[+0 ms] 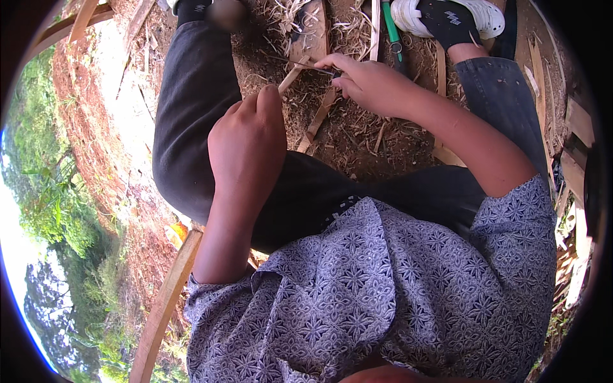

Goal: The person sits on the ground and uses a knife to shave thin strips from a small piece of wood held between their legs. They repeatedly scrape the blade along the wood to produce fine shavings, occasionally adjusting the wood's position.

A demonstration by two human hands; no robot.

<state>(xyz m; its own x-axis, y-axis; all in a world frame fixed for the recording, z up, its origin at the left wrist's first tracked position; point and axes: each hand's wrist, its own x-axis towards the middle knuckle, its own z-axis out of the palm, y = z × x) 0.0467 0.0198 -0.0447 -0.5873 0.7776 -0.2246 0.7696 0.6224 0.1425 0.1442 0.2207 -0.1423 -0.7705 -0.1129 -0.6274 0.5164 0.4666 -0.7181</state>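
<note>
My left hand [249, 131] is closed on the near end of a narrow, pale wooden stick [294, 75], which slants up and to the right from the fingers. My right hand [370, 84] is curled, its index finger reaching left, around what looks like a knife [322, 69]. The thin, dark blade, seen nearly edge-on, crosses the stick's upper part. Its handle is mostly hidden by the fingers. Beyond the stick, a wooden board [313, 41] lies on the ground among curled shavings.
A green-and-black tool [391, 32] lies beside the right white shoe [412, 18]. Wood strips and offcuts [578, 121] litter the right side. A long timber [166, 306] slants past my left elbow. Brown soil with shavings [357, 143] lies between my dark-trousered legs; a slope and greenery are left.
</note>
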